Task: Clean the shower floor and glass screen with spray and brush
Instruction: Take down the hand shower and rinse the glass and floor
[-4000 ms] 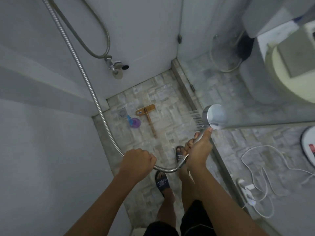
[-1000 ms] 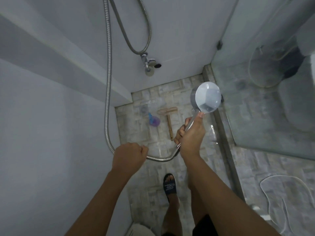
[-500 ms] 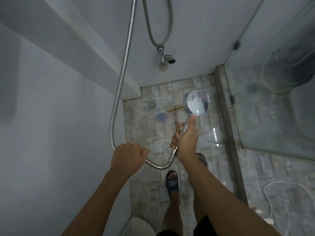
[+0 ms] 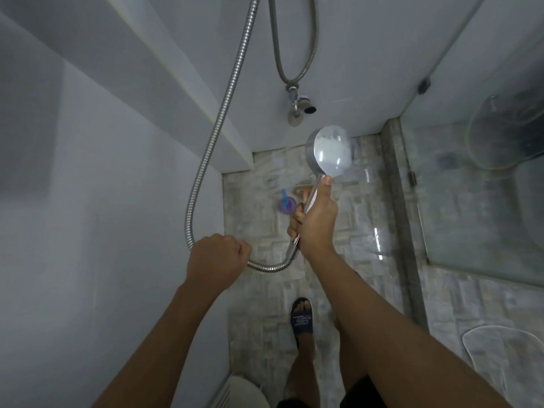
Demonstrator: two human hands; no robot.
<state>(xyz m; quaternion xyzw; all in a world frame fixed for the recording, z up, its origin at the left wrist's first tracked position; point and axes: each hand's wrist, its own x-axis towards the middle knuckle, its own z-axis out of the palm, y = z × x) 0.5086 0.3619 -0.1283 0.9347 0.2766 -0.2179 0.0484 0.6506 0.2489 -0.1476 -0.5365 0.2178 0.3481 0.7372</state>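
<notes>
Chrome shower head [image 4: 329, 151] sits at centre frame, its back toward the camera and its face toward the far end of the shower floor [image 4: 347, 225].

**Grip state**
- The right hand [image 4: 316, 219] holds the shower head's handle. Its fingers are wrapped round the stem and its thumb lies up along it to just below the head.
- The left hand [image 4: 216, 260], left of centre, is closed in a fist round the metal hose [image 4: 215, 136] at the bottom of its loop.

**Progress (judged)**
- Bright glints on the tiles at right centre suggest a wet floor, so this is likely a rinsing pass. Water flow cannot be confirmed.
- The brush [image 4: 301, 190] lies on the floor behind the right hand, partly hidden. It sits just beside a purple and blue object [image 4: 287, 204], which may be the spray.
- Neither item is in hand, and it cannot be told whether scrubbing is finished or not yet started.
- The glass screen [image 4: 471, 201], at right of frame, looks hazy. It likely needs attention.

**Clearances**
- The stall is narrow.
- A white wall with a stepped ledge [image 4: 176, 83] closes the left and upper left.
- The back wall carries the tap [image 4: 300, 106] at top centre.
- A raised kerb [image 4: 403, 216] and the screen's edge bound the right.
- A sandalled foot [image 4: 300, 319] stands at lower centre.
- The open floor lies between this foot and the brush.
- A white cable [image 4: 500, 343] lies beyond the kerb at lower right, so spray is best kept inside the stall.
</notes>
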